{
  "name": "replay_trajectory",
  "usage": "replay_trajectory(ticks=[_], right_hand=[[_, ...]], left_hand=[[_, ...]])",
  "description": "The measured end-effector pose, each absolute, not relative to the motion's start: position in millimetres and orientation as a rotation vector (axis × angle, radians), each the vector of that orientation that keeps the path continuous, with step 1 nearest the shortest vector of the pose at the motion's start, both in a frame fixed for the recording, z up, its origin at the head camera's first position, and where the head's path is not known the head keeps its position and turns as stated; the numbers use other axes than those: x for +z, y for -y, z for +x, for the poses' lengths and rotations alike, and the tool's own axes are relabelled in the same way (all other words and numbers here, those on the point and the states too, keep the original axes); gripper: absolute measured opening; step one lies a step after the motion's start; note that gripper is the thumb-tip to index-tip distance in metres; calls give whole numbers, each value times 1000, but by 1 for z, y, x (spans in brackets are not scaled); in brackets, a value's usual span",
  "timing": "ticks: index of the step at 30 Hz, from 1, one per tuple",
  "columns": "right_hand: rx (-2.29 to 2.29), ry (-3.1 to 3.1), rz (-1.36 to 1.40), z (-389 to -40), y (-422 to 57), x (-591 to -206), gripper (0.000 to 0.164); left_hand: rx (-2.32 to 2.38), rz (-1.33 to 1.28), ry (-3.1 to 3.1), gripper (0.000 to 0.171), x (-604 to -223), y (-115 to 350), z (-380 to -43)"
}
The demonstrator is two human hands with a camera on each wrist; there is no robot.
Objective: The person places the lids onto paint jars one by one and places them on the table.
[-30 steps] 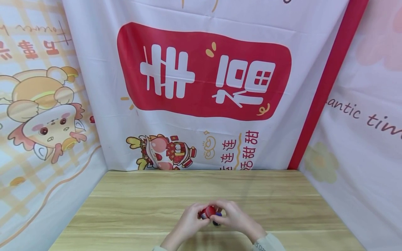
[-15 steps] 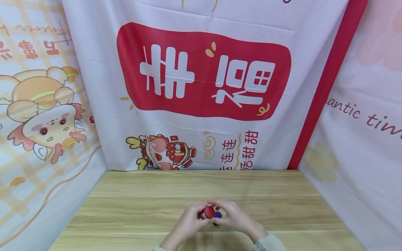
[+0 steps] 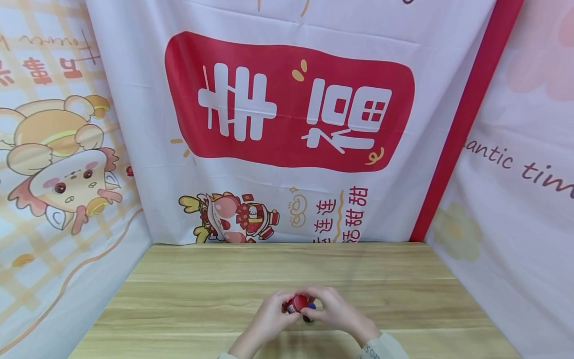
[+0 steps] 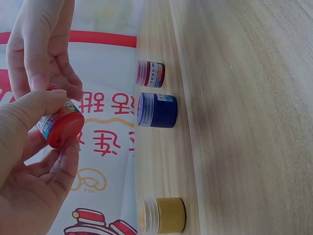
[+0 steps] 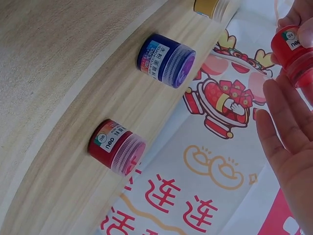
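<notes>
A small red paint jar [image 3: 298,303] is held off the table between the two hands. My left hand [image 3: 270,313] grips its body, with the thumb across the label in the left wrist view, where the jar's red base [image 4: 67,129] faces the camera. On the other side, my right hand [image 3: 333,308] has its thumb and fingers around the clear-edged lid [image 5: 300,71]. The right thumb is out of sight in the right wrist view. Below the hands stands a blue paint jar [image 5: 161,59] with a purple-looking lid, partly covered in the head view.
A dark red paint jar [image 5: 113,146] stands near the blue one. A yellow paint jar [image 4: 168,215] is farther off to the left. They stand on a wood-grain table [image 3: 188,289], enclosed by printed cloth hangings [image 3: 148,124] at the back and sides.
The right thumb and fingers shift slightly about the red jar's lid, uncovering more of the blue jar's lid half a second ago and less now. My left hand stays nearly still.
</notes>
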State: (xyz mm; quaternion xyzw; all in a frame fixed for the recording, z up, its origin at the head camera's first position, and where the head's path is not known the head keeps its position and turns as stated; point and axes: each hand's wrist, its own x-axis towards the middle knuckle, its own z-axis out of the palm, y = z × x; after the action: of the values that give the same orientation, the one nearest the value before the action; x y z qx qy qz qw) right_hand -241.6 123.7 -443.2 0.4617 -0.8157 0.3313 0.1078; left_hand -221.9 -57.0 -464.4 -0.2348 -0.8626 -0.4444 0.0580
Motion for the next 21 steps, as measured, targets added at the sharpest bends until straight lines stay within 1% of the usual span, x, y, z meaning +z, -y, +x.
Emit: replay_trajectory(ticks=[6, 11, 14, 18, 21], right_hand=[[1027, 2420, 1294, -240, -122, -442, 26], [996, 2498, 1231, -240, -124, -443, 40], [942, 2466, 1278, -242, -127, -444, 46], [871, 2349, 1398, -244, -128, -445, 46], [838, 2334, 1421, -244, -127, -444, 45]], left_hand=[[-1319, -696, 2624, 31, -463, 57, -220], [-1347, -703, 2620, 33, -462, 57, -220], [-1376, -708, 2609, 31, -463, 57, -221], [-1379, -727, 2583, 26, -462, 57, -221], [-1366, -728, 2582, 24, -462, 56, -221]])
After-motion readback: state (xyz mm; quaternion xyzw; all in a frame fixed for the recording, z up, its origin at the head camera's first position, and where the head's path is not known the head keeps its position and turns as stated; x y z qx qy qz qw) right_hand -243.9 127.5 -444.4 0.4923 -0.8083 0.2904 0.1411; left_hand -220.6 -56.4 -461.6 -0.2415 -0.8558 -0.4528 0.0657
